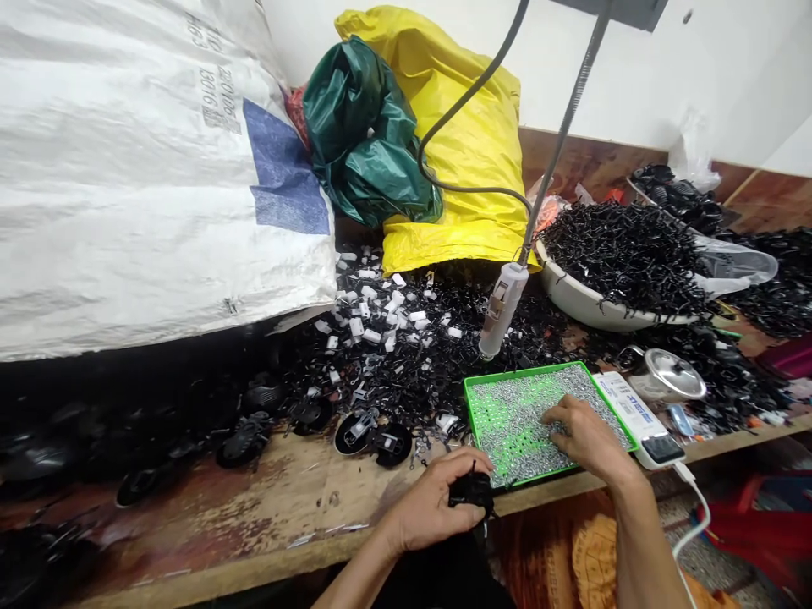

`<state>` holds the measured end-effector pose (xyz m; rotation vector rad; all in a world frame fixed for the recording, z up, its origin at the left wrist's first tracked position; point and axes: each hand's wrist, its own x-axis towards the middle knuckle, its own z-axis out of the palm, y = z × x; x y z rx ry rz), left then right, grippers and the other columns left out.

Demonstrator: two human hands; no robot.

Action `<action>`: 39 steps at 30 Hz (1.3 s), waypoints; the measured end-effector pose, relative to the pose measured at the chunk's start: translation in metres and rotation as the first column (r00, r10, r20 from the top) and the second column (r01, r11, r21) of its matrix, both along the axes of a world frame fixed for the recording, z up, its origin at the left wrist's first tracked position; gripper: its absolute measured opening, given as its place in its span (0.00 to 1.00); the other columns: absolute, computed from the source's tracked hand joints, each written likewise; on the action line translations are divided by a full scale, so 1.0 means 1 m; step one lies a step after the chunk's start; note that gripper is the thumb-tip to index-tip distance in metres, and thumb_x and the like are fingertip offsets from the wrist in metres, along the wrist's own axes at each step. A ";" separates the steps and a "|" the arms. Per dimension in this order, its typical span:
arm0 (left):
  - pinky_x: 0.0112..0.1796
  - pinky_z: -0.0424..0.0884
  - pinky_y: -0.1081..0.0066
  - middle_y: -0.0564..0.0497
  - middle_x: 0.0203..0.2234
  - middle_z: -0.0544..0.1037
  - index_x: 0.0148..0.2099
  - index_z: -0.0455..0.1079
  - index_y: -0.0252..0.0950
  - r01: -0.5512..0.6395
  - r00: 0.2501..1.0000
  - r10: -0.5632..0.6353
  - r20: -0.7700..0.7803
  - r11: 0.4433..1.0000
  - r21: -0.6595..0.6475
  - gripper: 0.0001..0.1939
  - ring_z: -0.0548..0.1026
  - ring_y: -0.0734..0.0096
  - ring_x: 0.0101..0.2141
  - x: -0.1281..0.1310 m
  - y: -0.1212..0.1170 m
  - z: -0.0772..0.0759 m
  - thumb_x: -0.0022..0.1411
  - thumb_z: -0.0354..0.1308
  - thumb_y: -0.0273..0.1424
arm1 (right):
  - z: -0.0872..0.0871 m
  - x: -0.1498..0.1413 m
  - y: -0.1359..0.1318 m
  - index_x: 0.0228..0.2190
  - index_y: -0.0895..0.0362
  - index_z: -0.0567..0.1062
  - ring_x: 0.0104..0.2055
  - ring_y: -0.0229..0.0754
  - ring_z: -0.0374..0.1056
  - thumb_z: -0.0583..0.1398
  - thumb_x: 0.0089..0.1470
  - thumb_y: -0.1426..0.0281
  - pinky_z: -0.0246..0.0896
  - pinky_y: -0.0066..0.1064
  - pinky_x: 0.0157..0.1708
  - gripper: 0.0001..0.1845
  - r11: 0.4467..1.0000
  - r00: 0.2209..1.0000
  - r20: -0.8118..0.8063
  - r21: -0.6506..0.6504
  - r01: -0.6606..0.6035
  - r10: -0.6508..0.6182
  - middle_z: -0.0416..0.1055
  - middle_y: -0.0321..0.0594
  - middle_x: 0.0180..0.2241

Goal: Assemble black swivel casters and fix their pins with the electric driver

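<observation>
My left hand (431, 506) is wrapped round a small black plastic part (470, 492) at the front edge of the bench; its exact kind is hard to make out. My right hand (587, 436) reaches over a green tray (468, 397) full of small silvery screws (517, 410). Its fingertips are bent together among the screws, and whether a screw is between them is too small to see. An electric screwdriver (504, 309) with a pale grey body hangs upright just behind the tray. Round black assemblies (393, 444) lie left of the tray.
White plastic pieces (390, 313) and loose black parts cover the bench behind. A white basin (574, 296) heaped with black parts stands at the right, near a metal cup (669, 375) and a cabled white power bank (631, 410). Large white (152, 169) and yellow (473, 152) sacks fill the back.
</observation>
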<state>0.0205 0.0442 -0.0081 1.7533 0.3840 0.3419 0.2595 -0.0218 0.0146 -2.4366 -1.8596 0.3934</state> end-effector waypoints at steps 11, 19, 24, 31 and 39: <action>0.44 0.59 0.67 0.47 0.39 0.68 0.37 0.66 0.35 -0.009 1.000 0.009 0.028 1.000 -0.016 0.11 0.65 0.64 0.41 0.001 -0.001 0.000 0.47 0.55 0.28 | 0.004 -0.064 0.013 0.27 0.54 0.72 0.38 0.42 0.59 0.56 0.45 0.76 0.54 0.31 0.34 0.07 0.952 0.946 -0.105 0.019 -0.306 0.306 0.65 0.38 0.33; 0.45 0.59 0.68 0.48 0.39 0.68 0.37 0.65 0.36 -0.002 1.000 0.002 0.010 1.000 -0.024 0.12 0.65 0.65 0.42 0.002 -0.001 -0.002 0.46 0.55 0.25 | 0.002 0.006 -0.013 0.31 0.57 0.74 0.36 0.44 0.64 0.53 0.43 0.81 0.55 0.34 0.36 0.14 0.989 0.992 0.036 -0.082 0.124 -0.122 0.64 0.43 0.33; 0.45 0.58 0.67 0.48 0.40 0.68 0.39 0.66 0.36 0.008 1.000 -0.007 0.016 0.998 -0.057 0.14 0.65 0.64 0.43 0.000 0.002 -0.004 0.46 0.56 0.27 | 0.006 -0.047 -0.001 0.38 0.51 0.71 0.35 0.40 0.65 0.56 0.46 0.75 0.55 0.29 0.34 0.15 0.998 0.995 -0.104 -0.054 -0.017 0.011 0.63 0.40 0.36; 0.45 0.59 0.67 0.47 0.41 0.68 0.38 0.67 0.36 0.022 1.000 -0.020 0.022 0.994 -0.110 0.13 0.65 0.63 0.43 -0.001 0.003 -0.002 0.46 0.57 0.29 | 0.015 -0.052 0.006 0.26 0.52 0.75 0.36 0.38 0.63 0.55 0.44 0.76 0.51 0.26 0.30 0.10 0.963 0.968 -0.150 -0.154 -0.222 0.200 0.65 0.35 0.30; 0.45 0.58 0.68 0.48 0.40 0.68 0.38 0.68 0.36 0.023 0.999 -0.019 0.030 0.992 -0.128 0.14 0.65 0.64 0.42 -0.001 0.003 -0.002 0.45 0.57 0.27 | 0.012 -0.006 -0.010 0.32 0.57 0.74 0.35 0.43 0.65 0.57 0.44 0.73 0.54 0.31 0.35 0.10 0.977 0.991 0.016 -0.169 0.133 -0.132 0.65 0.42 0.33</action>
